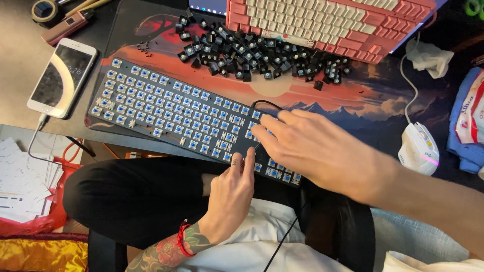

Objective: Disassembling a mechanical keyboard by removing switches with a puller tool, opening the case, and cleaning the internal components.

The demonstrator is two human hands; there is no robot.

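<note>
At lower centre of the frame, the left hand (pixel 231 189) grips the near edge of a stripped black keyboard (pixel 186 118), fingers curled and thumb on the plate, steadying it. The right hand (pixel 317 146) lies flat across the board's right end, fingers extended and loosely spread over the blue switches (pixel 151 100); whether it holds anything cannot be told. The step appears to be work on the exposed switches; the next move likely calls for a steady board. Above, loose black keycaps (pixel 262 53) lie heaped on the desk mat (pixel 353 100), below a pink keyboard (pixel 327 22).
</note>
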